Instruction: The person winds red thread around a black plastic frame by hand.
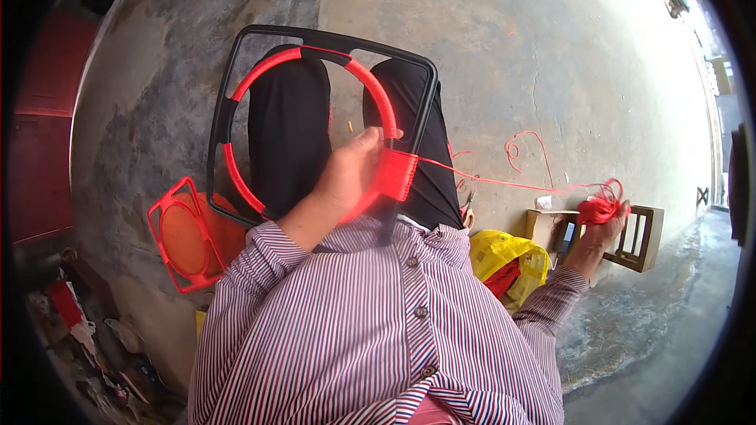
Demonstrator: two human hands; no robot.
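A black square frame with a round ring inside it (229,116) rests over my lap. Red cord (372,88) is wound tightly around stretches of the ring, with bare black gaps between them. My left hand (352,164) is closed on the ring's right side, beside a thick band of windings (400,175). From that band a single strand (492,182) runs taut to the right. At its far end my right hand (602,238), stretched out to the side, grips a bundle of red cord (598,209) with loops sticking up.
On the left stands a red frame (159,248) against an orange round surface (228,228). To my right are a yellow bag (516,256) with red material inside, scissors (468,203) and a wooden slatted box (647,248). Loose red cord (543,145) curls on the concrete floor (441,8).
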